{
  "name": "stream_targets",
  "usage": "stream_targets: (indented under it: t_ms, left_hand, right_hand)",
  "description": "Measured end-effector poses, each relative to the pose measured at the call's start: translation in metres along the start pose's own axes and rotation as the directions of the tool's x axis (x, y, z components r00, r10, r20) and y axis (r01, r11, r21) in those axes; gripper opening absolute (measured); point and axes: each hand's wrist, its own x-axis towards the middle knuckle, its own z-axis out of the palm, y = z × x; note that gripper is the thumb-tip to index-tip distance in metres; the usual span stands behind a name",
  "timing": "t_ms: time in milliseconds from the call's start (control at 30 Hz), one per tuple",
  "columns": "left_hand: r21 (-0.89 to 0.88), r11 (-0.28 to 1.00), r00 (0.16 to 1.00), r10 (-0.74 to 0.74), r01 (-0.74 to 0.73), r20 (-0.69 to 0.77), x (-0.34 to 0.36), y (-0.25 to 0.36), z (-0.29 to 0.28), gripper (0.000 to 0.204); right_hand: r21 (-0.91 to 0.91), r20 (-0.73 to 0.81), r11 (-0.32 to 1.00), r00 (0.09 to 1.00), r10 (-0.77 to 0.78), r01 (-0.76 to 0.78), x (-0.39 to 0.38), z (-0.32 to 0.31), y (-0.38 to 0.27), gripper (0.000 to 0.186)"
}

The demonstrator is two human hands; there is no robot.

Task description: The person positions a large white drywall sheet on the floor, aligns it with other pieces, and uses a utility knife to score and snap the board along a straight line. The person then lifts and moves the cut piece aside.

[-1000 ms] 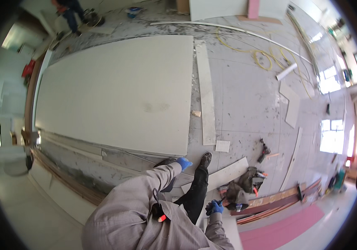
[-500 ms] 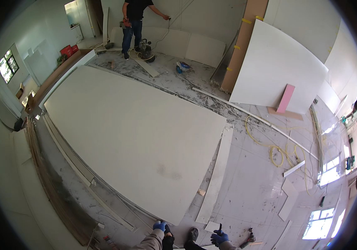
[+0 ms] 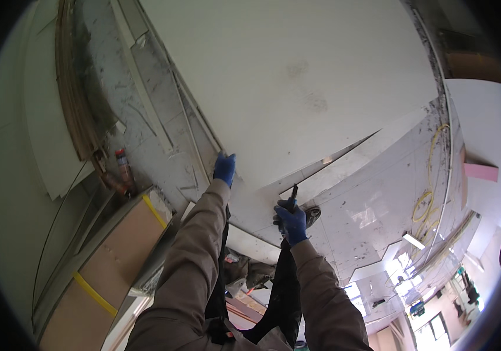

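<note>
A large white drywall sheet (image 3: 297,82) lies flat on the dusty concrete floor and fills the upper middle of the view. My left hand (image 3: 224,168), in a blue glove, presses on the sheet's near edge. My right hand (image 3: 290,222), also blue-gloved, grips a dark utility knife (image 3: 293,195) with its tip at the sheet's edge, beside a narrow cut-off strip (image 3: 344,164). My shoe shows just right of that hand. Grey sleeves cover both forearms.
A stack of boards and thin strips (image 3: 81,99) lies along the left. A red and white tube (image 3: 124,167) rests near it. A brown board with yellow tape (image 3: 116,257) sits lower left. A yellow cable (image 3: 429,193) coils on the floor at right, near a pink piece (image 3: 480,172).
The view has swung down and closer to the sheet. Both hands, earlier low at the frame's bottom edge, now reach out onto the sheet's near edge, the right with the knife.
</note>
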Motion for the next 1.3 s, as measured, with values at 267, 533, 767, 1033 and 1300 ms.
stream_targets:
  t_ms: [267,533,767,1033,1300]
  left_hand:
    - [0.497,0.808,0.887,0.438,-0.318,-0.145,0.063,-0.101,0.027,0.023]
    - [-0.438,0.830,0.919,-0.394,0.346,-0.021,0.046,-0.078,0.024,0.023]
    - [-0.616,0.629,0.879,-0.304,0.474,0.367,0.001,-0.015,-0.059,0.040]
    - [-0.610,0.741,0.950,-0.127,0.281,0.284,-0.065,0.047,-0.059,0.041]
    - [-0.781,0.604,0.975,0.027,0.159,0.219,-0.080,0.113,-0.118,0.034]
  right_hand:
    - [0.060,-0.057,0.994,0.994,0.094,-0.090,0.040,-0.068,0.060,0.020]
    - [0.378,-0.177,0.917,0.962,0.207,-0.128,0.119,-0.033,0.018,0.014]
    - [0.369,-0.465,0.874,0.877,-0.122,0.317,0.157,0.017,0.010,0.014]
    - [0.490,-0.075,0.871,0.995,0.067,-0.022,0.057,-0.005,-0.056,0.021]
    - [0.592,-0.176,0.747,0.953,-0.247,0.303,-0.052,0.012,-0.090,0.021]
